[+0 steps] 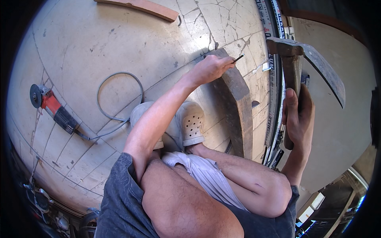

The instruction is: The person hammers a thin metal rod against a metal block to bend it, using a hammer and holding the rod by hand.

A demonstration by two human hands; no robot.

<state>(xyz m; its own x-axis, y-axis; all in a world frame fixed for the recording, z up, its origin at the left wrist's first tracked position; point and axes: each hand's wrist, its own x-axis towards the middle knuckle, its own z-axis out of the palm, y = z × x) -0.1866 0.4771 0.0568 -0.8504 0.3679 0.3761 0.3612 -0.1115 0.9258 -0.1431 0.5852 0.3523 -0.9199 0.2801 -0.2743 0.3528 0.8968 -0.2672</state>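
My left hand (212, 69) pinches a thin dark rod (239, 57) with a pale tip, just above the far end of a thick, bent wooden beam (238, 110). The beam lies on the tiled floor in front of my right foot and reaches back beside my right leg. My right hand (299, 117) is closed around the wooden handle of an adze (293, 68), held up to the right of the beam. The adze's broad curved metal blade (326, 70) points to the right. Whether the rod touches the beam cannot be told.
An angle grinder (53, 108) lies on the floor at the left, its grey cable (97, 95) looped towards my shoes. A curved wooden piece (143, 9) lies at the far edge. Long wrapped profiles (272, 89) run along the right, beside a pale panel (336, 134).
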